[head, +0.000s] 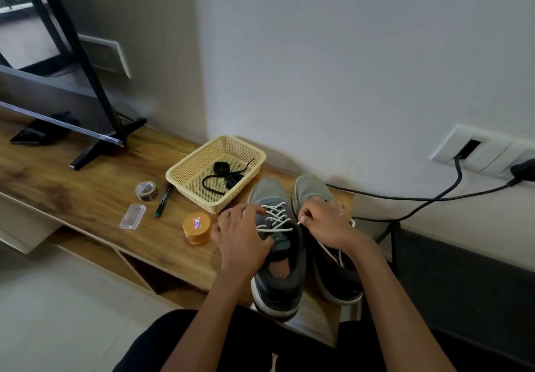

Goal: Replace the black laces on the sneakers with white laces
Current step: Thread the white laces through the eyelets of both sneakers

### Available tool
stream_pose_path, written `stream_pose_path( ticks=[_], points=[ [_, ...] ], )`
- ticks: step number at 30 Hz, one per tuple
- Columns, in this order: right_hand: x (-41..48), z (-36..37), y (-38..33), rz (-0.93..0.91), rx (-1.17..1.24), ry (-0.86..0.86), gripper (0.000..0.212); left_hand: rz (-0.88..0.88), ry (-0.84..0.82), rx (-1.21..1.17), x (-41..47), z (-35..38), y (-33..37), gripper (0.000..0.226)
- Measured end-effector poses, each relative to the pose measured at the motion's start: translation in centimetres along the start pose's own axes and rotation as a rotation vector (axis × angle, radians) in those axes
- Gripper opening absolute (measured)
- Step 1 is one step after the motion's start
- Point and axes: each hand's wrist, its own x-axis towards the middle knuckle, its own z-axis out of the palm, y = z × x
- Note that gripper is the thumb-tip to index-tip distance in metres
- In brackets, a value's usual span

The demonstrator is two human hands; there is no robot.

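Two grey sneakers stand side by side at the right end of the wooden table. The left sneaker (275, 273) has a white lace (276, 216) crossed through its eyelets. My left hand (241, 232) rests on its left side, fingers spread over the tongue and lace. My right hand (324, 221) lies over the right sneaker (309, 189) and pinches a white lace end near the gap between the shoes. More white lace trails below that hand. Black laces (223, 176) lie coiled in the cream basket (185, 169).
On the wooden table (86, 192) lie a tape roll (146, 191), a marker pen (164, 200), a clear plastic case (132, 216) and a gold round tin (197, 228). A TV stand (95, 128) is at left. Black cables (419, 198) run to a wall socket at right.
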Motion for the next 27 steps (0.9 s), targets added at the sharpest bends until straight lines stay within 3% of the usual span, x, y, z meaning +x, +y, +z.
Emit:
stream_pose_path(
  ticks=[4, 9, 11, 13, 16, 19, 22, 27],
  points=[
    [-0.1, -1.2, 1.1, 0.082, -0.03, 0.108, 0.017, 0.007, -0.014, 0.002, -0.1, 0.0, 0.1, 0.056],
    [-0.3, -1.7, 1.3, 0.164, -0.065, 0.257, 0.013, -0.022, -0.031, -0.045, -0.1, -0.8, -0.1, 0.083],
    [-0.4, -1.7, 0.8, 0.132, -0.088, 0.269, 0.019, -0.071, -0.045, -0.098, 0.1, -1.4, -0.4, 0.076],
    [-0.4, -1.4, 0.4, 0.048, -0.15, 0.208, 0.023, -0.136, -0.075, -0.158, 0.5, -1.8, -1.2, 0.052],
    [-0.6, -0.7, -0.1, -0.023, -0.176, 0.086, 0.014, -0.107, -0.161, -0.166, 1.3, -1.8, -2.6, 0.021],
    [-0.6, -0.9, -0.1, -0.032, -0.138, 0.084, 0.011, -0.05, -0.222, -0.149, 1.4, -1.7, -3.0, 0.024],
    [-0.8, -2.0, 0.4, 0.04, -0.039, 0.114, 0.007, -0.1, -0.152, -0.096, 1.2, -2.5, -2.5, 0.029],
    [-1.6, -4.5, 3.2, 0.261, 0.188, 0.428, 0.025, -0.12, -0.169, -0.091, 1.0, -3.3, -2.4, 0.022]
  ],
)
